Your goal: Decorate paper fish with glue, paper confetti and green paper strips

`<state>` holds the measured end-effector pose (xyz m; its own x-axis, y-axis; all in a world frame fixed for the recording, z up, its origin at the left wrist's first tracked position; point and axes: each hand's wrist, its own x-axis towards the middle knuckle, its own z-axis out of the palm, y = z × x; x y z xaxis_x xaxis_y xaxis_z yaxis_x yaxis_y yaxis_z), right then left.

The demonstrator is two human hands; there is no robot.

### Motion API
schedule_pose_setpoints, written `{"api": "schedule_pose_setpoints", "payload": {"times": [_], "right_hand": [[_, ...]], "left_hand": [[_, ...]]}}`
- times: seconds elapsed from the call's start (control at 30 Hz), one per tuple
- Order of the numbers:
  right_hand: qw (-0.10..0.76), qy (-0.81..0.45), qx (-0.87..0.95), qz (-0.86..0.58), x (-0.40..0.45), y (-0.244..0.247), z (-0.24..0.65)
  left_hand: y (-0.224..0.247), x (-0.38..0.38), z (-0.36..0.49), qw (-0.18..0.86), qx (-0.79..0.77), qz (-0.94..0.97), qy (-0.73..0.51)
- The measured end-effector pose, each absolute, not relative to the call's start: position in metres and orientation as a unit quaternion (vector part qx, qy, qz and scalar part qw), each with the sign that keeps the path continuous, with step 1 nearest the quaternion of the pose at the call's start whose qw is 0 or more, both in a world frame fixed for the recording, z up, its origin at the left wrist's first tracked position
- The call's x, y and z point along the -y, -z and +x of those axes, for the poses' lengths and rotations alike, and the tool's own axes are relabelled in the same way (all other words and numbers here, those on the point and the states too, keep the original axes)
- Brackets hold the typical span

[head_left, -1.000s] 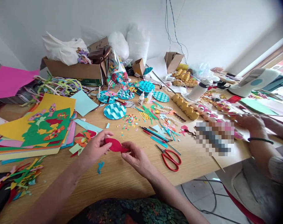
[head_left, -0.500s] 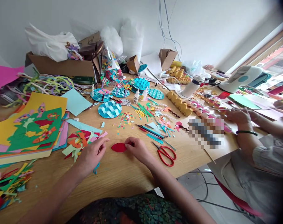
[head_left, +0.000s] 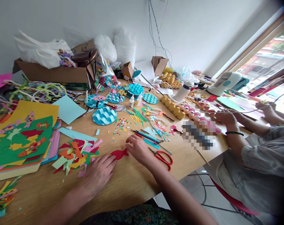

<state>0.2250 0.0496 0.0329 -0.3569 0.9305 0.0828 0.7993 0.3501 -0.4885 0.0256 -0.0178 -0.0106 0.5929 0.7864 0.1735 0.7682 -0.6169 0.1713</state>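
A red paper fish (head_left: 119, 154) lies flat on the wooden table, its tail pointing right. My left hand (head_left: 100, 170) rests flat, fingers stretched out, with the fingertips on the fish's left end. Just beyond the tail hovers my right hand (head_left: 139, 150); its fingers are loosely bent and apart, and I see nothing in them. Red-handled scissors (head_left: 164, 157) lie to the right of that hand. Behind it are several pencils or pens (head_left: 145, 136). Coloured paper scraps (head_left: 76, 153) are heaped beyond my left hand.
Stacked coloured paper (head_left: 27, 140) with paper fish on top lies at left. Farther back are a blue wavy disc (head_left: 104, 116), glue bottles (head_left: 131, 102), confetti dots (head_left: 121, 124) and egg-carton strips (head_left: 172, 107). A co-worker's hands (head_left: 227, 118) work at right, near a cable.
My left hand has come down onto the fish's left end. My right hand has let go of the right end, where the tail now shows. The view has shifted slightly right.
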Motion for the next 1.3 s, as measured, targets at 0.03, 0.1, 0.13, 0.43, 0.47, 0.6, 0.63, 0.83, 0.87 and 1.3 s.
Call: {"api": "schedule_pose_setpoints", "payload": {"times": [0.03,0.1,0.13,0.43,0.47,0.6,0.63,0.83,0.87,1.3], "right_hand": [[0.196,-0.177,0.793,-0.549,-0.057,-0.037,0.231],[0.232,-0.167,0.768,-0.573,-0.077,-0.044,0.243],[0.255,-0.168,0.752,-0.584,-0.089,-0.046,0.249],[0.347,-0.247,0.629,-0.651,-0.218,-0.035,0.259],[0.353,-0.246,0.624,-0.653,-0.229,-0.033,0.256],[0.368,-0.249,0.609,-0.658,-0.261,-0.025,0.242],[0.372,-0.251,0.605,-0.657,-0.267,-0.022,0.239],[0.391,-0.262,0.590,-0.656,-0.284,-0.008,0.230],[0.394,-0.261,0.588,-0.656,-0.284,-0.007,0.230],[0.537,-0.350,0.588,-0.494,-0.204,-0.073,0.234]], "left_hand": [[0.013,0.018,0.025,0.037,-0.438,0.889,-0.129],[0.016,0.017,0.025,0.026,-0.436,0.887,-0.148],[0.018,0.016,0.024,0.016,-0.433,0.888,-0.154],[0.027,0.012,0.023,-0.079,-0.399,0.886,-0.221],[0.026,0.012,0.023,-0.083,-0.397,0.886,-0.226],[0.022,0.013,0.026,-0.088,-0.393,0.882,-0.244],[0.022,0.013,0.027,-0.087,-0.393,0.880,-0.252],[0.025,0.012,0.031,-0.095,-0.402,0.861,-0.297],[0.024,0.012,0.031,-0.098,-0.394,0.865,-0.295],[0.014,0.019,0.032,-0.048,-0.440,0.875,-0.198]]}}
